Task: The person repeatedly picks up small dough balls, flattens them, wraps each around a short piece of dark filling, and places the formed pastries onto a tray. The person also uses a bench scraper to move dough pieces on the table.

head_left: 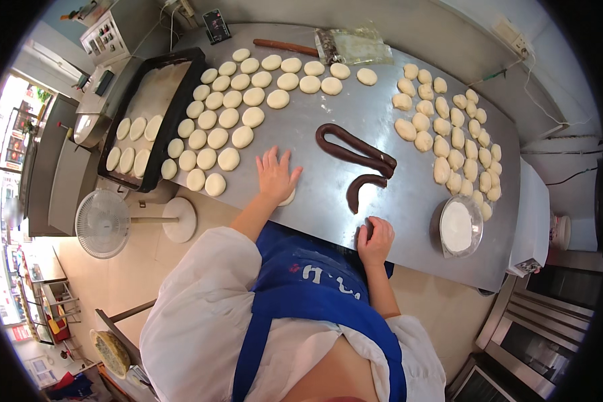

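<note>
The left hand (277, 175) lies flat on the steel desk (355, 127) with the fingers spread, and it presses on a pale dough piece (289, 198), of which only an edge shows under the palm, at about 5 o'clock of the hand. The right hand (375, 239) is curled closed near the front edge of the desk, and it seems to pinch a small dark piece of paste (366, 228), but most of this piece is hidden by the fingers.

At 12 o'clock from the right hand lies a short curved roll of dark paste (360, 187), and just beyond it a long folded roll of dark paste (352, 149). At 10 o'clock from the left hand there are rows of flattened dough discs (229, 118). At 9 o'clock of these rows a black baking tray (175, 114) holds some more discs. At 2 o'clock from the right hand many rough dough lumps (449, 137) lie close together, and at 3 o'clock stands a round bowl of white flour (459, 226). At the far edge lie a wooden rolling pin (285, 47) and a clear plastic bag (354, 47).
</note>
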Action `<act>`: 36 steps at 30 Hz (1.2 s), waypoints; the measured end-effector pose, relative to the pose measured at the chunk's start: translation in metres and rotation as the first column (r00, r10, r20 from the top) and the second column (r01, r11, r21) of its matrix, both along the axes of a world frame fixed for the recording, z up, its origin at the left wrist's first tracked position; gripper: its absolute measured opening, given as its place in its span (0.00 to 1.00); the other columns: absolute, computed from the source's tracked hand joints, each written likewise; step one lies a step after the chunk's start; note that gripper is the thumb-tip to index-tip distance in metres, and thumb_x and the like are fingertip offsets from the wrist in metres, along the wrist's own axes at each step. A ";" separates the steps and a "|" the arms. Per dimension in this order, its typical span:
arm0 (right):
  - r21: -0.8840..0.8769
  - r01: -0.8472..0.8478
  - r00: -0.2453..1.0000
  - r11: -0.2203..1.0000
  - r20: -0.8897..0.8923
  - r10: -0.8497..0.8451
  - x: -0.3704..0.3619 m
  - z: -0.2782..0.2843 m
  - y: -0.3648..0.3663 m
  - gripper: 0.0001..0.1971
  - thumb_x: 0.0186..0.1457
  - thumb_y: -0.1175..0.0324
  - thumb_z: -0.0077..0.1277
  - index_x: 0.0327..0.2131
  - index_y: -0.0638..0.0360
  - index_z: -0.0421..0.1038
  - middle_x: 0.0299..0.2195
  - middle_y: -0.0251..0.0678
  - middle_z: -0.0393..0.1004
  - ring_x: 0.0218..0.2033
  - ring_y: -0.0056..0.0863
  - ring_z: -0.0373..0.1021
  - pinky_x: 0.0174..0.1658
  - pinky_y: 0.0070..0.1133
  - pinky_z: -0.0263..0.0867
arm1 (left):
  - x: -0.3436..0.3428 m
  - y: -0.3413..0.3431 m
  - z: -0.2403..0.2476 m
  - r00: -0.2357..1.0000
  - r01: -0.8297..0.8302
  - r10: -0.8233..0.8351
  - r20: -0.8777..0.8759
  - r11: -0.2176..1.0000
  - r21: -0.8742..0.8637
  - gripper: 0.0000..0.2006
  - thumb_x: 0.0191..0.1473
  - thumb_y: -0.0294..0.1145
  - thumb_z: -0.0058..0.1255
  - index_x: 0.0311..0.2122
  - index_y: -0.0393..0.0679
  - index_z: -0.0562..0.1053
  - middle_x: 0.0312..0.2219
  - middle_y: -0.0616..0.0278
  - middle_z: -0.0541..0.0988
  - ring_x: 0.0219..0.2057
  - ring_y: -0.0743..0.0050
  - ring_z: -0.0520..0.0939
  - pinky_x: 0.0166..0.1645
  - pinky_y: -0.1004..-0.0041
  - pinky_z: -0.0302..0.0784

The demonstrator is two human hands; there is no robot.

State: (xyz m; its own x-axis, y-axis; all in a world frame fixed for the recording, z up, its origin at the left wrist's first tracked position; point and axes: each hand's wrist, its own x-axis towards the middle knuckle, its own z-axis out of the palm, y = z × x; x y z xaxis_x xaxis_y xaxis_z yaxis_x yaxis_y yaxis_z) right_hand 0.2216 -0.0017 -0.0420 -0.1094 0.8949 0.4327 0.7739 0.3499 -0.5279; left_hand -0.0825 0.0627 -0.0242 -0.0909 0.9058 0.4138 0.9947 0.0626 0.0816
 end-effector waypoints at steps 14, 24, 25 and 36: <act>-0.090 -0.024 1.000 0.996 -0.022 0.022 0.004 0.005 0.008 0.15 0.45 0.70 0.57 0.39 0.53 0.70 0.42 0.34 0.71 0.46 0.37 0.67 0.50 0.33 0.59 | -0.050 0.066 0.038 0.729 0.414 0.203 0.654 0.629 -0.658 0.21 0.40 0.46 0.65 0.36 0.40 0.77 0.29 0.61 0.81 0.30 0.72 0.80 0.37 0.70 0.75; -0.136 -0.017 1.000 0.991 -0.024 0.014 0.012 0.006 0.015 0.13 0.43 0.70 0.58 0.36 0.52 0.71 0.41 0.33 0.70 0.43 0.37 0.68 0.46 0.33 0.61 | 0.051 0.332 0.006 0.721 0.312 0.035 0.692 0.876 -0.369 0.29 0.48 0.47 0.59 0.50 0.35 0.72 0.42 0.47 0.80 0.44 0.61 0.81 0.48 0.67 0.74; -0.149 -0.019 0.999 0.989 -0.029 0.014 0.012 0.005 0.013 0.13 0.43 0.70 0.58 0.36 0.52 0.71 0.41 0.33 0.70 0.43 0.37 0.68 0.45 0.33 0.61 | 0.054 0.341 0.000 0.760 0.300 0.027 0.650 0.872 -0.387 0.29 0.49 0.48 0.57 0.50 0.35 0.72 0.42 0.47 0.79 0.45 0.59 0.80 0.49 0.66 0.74; -0.495 0.187 0.486 0.848 -0.704 -0.518 0.021 -0.008 0.030 0.17 0.57 0.59 0.50 0.45 0.59 0.69 0.41 0.36 0.74 0.40 0.28 0.70 0.42 0.25 0.64 | 0.068 0.179 0.044 0.744 0.659 -0.601 0.293 0.733 -0.169 0.24 0.50 0.31 0.58 0.53 0.44 0.70 0.55 0.45 0.65 0.41 0.53 0.78 0.45 0.63 0.76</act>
State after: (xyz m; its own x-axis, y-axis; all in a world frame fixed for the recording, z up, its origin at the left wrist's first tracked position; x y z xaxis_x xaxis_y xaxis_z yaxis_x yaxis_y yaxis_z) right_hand 0.2427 0.0281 -0.0499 0.4837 0.8630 -0.1458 -0.0094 -0.1615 -0.9868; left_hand -0.0142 0.2414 0.0193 0.4821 0.8506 0.2099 0.7717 -0.5257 0.3580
